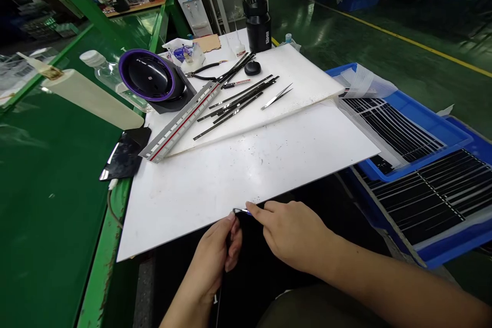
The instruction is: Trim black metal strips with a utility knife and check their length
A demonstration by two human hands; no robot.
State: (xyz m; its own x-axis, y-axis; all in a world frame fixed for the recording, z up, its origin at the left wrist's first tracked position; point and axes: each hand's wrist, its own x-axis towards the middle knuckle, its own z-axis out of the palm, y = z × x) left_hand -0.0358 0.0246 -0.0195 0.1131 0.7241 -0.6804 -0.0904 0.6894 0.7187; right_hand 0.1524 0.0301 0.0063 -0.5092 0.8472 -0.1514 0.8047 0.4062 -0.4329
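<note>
Left hand [215, 253] pinches thin strip [220, 297] by near edge of worktop [192, 189], likely steadying it; right hand [290, 230], grip closed, holds slim tool [243, 210].

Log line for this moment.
left hand: pinching small item | right hand: holding slim tool, tip at left fingertips | tweezers: on foam sheet

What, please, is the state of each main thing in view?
Left hand: closed on a small piece.
Right hand: closed around a slim tool.
Tweezers: lying, tips apart.
Pliers: lying, handles spread.
Clear bottle: capped.
Black flask: standing, lidded.
Blue trays: holding dark strips.
</note>
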